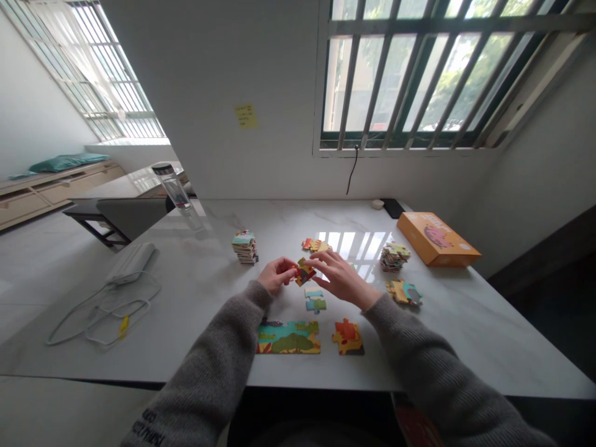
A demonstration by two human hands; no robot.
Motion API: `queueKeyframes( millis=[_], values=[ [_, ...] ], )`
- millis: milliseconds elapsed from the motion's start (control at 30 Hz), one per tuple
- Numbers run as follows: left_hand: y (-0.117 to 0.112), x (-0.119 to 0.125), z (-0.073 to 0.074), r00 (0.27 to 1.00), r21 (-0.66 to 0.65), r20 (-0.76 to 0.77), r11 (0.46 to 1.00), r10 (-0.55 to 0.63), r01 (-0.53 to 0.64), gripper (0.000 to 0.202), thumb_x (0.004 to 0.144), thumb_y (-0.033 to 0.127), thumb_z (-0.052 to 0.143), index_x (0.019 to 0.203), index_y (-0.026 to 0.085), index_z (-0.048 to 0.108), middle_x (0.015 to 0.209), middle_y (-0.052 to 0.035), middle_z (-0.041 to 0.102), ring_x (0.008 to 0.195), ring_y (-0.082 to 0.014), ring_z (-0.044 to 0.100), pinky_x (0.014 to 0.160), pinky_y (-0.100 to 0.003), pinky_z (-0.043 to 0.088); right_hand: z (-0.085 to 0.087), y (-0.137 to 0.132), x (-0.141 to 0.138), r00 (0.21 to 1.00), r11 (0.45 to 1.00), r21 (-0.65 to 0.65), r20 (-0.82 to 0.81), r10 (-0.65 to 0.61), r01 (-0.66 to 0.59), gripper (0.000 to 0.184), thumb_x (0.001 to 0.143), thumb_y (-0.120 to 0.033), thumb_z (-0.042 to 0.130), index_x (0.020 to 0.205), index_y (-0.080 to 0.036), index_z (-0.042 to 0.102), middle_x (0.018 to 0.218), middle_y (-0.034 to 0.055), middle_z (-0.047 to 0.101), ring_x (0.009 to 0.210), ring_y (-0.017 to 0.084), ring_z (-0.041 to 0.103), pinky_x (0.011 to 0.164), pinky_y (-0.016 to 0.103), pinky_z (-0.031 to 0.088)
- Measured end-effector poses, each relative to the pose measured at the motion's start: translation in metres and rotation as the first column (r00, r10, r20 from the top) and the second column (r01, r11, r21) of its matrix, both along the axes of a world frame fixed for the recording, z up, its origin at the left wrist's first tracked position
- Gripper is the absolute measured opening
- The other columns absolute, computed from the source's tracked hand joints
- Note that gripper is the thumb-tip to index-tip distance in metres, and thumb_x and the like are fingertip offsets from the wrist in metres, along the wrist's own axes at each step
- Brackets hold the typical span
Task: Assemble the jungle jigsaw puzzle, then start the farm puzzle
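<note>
Pinching a jigsaw piece (305, 273) beyond the joined puzzle strip (291, 338) on the table (209, 261), the left hand (278, 274) has a narrow grip; I cannot tell whether the right hand (342, 276) grips it too. Beyond the strip, to its right, lies an orange box (437, 239).

Two hands (278, 275) (344, 279), two sleeves (209, 354) (437, 360), two stacks of puzzle pieces (245, 248) (394, 257), too many in them to count, one joined puzzle strip (289, 339), one orange box (435, 240), one water bottle (173, 188), one sticky note (246, 116), two barred windows (105, 68) (414, 81), one power strip (131, 262), one thin black wire (352, 171)
</note>
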State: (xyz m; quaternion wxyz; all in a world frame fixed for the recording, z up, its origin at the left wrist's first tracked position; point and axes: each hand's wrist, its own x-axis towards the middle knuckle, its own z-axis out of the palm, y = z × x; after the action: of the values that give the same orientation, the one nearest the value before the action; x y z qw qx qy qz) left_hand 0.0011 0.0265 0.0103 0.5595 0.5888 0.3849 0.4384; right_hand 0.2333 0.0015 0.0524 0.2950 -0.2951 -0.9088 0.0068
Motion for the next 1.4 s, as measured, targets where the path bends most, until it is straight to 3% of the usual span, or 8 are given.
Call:
queueKeyframes(
  millis=[133, 267, 433, 600, 800, 933, 1133, 1400],
  values=[
    [-0.003, 0.001, 0.005, 0.999, -0.012, 0.034, 0.999, 0.032, -0.031, 0.056, 0.058, 0.058, 0.087, 0.081, 0.015, 0.059, 0.062, 0.0013, 0.066, 0.043, -0.0046, 0.045, 0.042, -0.019, 0.033, -0.010, -0.007, -0.006, 0.944, 0.979, -0.201, -0.313, -0.101, 0.038, 0.037, 0.094, -0.020, 0.059, 0.131, -0.024, 0.053, 0.108, 0.0084, 0.066, 0.097, 0.022, 0.063, 0.088, 0.041, 0.055],
    [-0.009, 0.010, 0.004, 0.999, -0.032, 0.039, 0.999, -0.024, 0.025, 0.056, 0.059, 0.057, 0.087, 0.078, 0.015, 0.056, 0.064, -0.0009, 0.068, 0.047, -0.0061, 0.049, 0.043, -0.018, 0.033, -0.015, -0.011, -0.015, 0.827, 0.895, -0.445, -0.517, -0.222, -0.038, 0.029, 0.095, -0.023, 0.054, 0.124, -0.022, 0.056, 0.086, 0.0021, 0.068, 0.077, 0.016, 0.065, 0.075, 0.032, 0.056],
    [-0.014, 0.013, 0.000, 0.999, 0.115, -0.025, 0.993, -0.036, 0.038, 0.053, 0.075, 0.056, 0.077, 0.101, 0.014, 0.059, 0.084, -0.0057, 0.068, 0.060, -0.0088, 0.056, 0.051, -0.020, 0.043, -0.022, -0.002, -0.009, 0.750, 0.824, -0.561, -0.576, -0.326, -0.073, 0.022, 0.092, -0.033, 0.058, 0.108, -0.019, 0.064, 0.082, 0.0025, 0.068, 0.075, 0.016, 0.066, 0.071, 0.031, 0.055],
    [-0.019, 0.006, -0.001, 0.958, 0.395, -0.286, 0.913, 0.014, 0.105, 0.073, 0.074, 0.035, 0.079, 0.138, 0.021, 0.046, 0.112, -0.0071, 0.061, 0.071, -0.0090, 0.056, 0.065, -0.024, 0.051, -0.028, 0.001, -0.003, 0.743, 0.783, -0.618, -0.555, -0.373, -0.069, 0.024, 0.090, -0.036, 0.058, 0.105, -0.019, 0.066, 0.086, 0.0041, 0.069, 0.075, 0.017, 0.065, 0.069, 0.031, 0.056],
    [-0.018, 0.004, -0.006, 0.903, 0.523, -0.425, 0.829, 0.055, 0.196, 0.061, 0.075, 0.032, 0.076, 0.130, 0.021, 0.054, 0.106, -0.0050, 0.061, 0.072, -0.0114, 0.058, 0.066, -0.026, 0.053, -0.035, -0.002, -0.009, 0.762, 0.762, -0.639, -0.545, -0.350, -0.107, 0.024, 0.090, -0.034, 0.057, 0.107, -0.019, 0.066, 0.083, 0.0035, 0.067, 0.077, 0.017, 0.065, 0.070, 0.031, 0.055],
    [-0.016, 0.003, -0.008, 0.881, 0.573, -0.464, 0.790, 0.095, 0.217, 0.058, 0.074, 0.034, 0.076, 0.126, 0.020, 0.057, 0.104, -0.0051, 0.063, 0.069, -0.0119, 0.058, 0.067, -0.029, 0.054, -0.035, -0.003, -0.008, 0.809, 0.809, -0.587, -0.486, -0.329, -0.023, 0.020, 0.092, -0.027, 0.053, 0.104, -0.019, 0.067, 0.087, 0.0042, 0.067, 0.077, 0.017, 0.064, 0.070, 0.032, 0.054],
    [-0.015, 0.001, -0.009, 0.879, 0.604, -0.454, 0.776, 0.146, 0.183, 0.057, 0.075, 0.032, 0.075, 0.127, 0.021, 0.055, 0.101, -0.0034, 0.061, 0.067, -0.0109, 0.057, 0.067, -0.028, 0.054, -0.028, -0.008, 0.000, 0.889, 0.961, -0.258, -0.409, -0.204, 0.102, 0.025, 0.097, -0.018, 0.048, 0.114, -0.022, 0.065, 0.109, 0.0101, 0.063, 0.097, 0.021, 0.062, 0.089, 0.041, 0.054],
    [-0.015, 0.000, -0.010, 0.894, 0.523, -0.441, 0.831, 0.072, 0.191, 0.054, 0.075, 0.034, 0.074, 0.123, 0.020, 0.055, 0.106, -0.0055, 0.060, 0.071, -0.0112, 0.058, 0.064, -0.026, 0.052, -0.025, -0.017, 0.013, 0.965, 0.964, -0.263, -0.261, -0.027, -0.044, 0.037, 0.090, -0.029, 0.069, 0.126, -0.027, 0.061, 0.128, 0.0104, 0.059, 0.121, 0.026, 0.056, 0.104, 0.046, 0.050]
  ],
)
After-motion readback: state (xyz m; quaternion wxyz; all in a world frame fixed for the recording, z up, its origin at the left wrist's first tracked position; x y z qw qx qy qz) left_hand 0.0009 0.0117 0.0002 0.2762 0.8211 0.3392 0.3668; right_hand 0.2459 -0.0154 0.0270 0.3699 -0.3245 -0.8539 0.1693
